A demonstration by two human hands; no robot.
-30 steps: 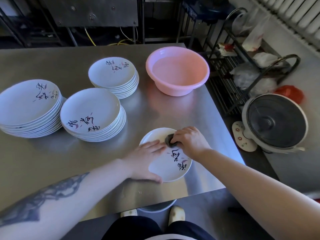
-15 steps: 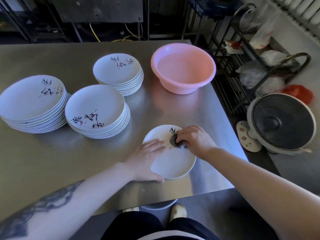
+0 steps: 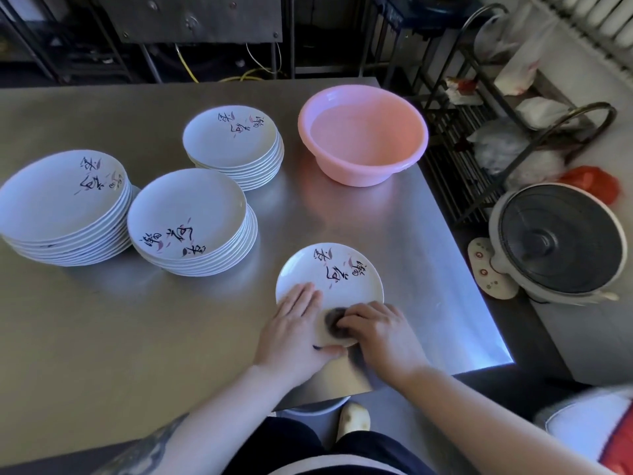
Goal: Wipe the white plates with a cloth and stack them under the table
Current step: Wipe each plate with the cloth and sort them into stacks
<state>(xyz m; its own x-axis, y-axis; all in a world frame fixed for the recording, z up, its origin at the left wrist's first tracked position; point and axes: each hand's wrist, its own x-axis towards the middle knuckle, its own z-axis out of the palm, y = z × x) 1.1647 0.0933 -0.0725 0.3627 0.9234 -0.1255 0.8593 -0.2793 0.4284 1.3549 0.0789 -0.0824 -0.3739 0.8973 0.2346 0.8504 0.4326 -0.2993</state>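
**Single plate under cloth at the near table edge**

One white plate with dark brush lettering lies flat on the steel table, close to its near edge and apart from the stacks. The left hand rests on the plate's near-left part, fingers straight and flat, holding nothing. The right hand has its fingers curled over a small dark cloth, pressing it against the plate's near rim; the cloth is blurred, so its exact shape cannot be told.

Three stacks of like plates stand further left: a large stack at the left edge, a middle stack just beside it, and a smaller stack behind. A pink basin stands near the table's far right corner. An electric fan lies on the floor to the right.
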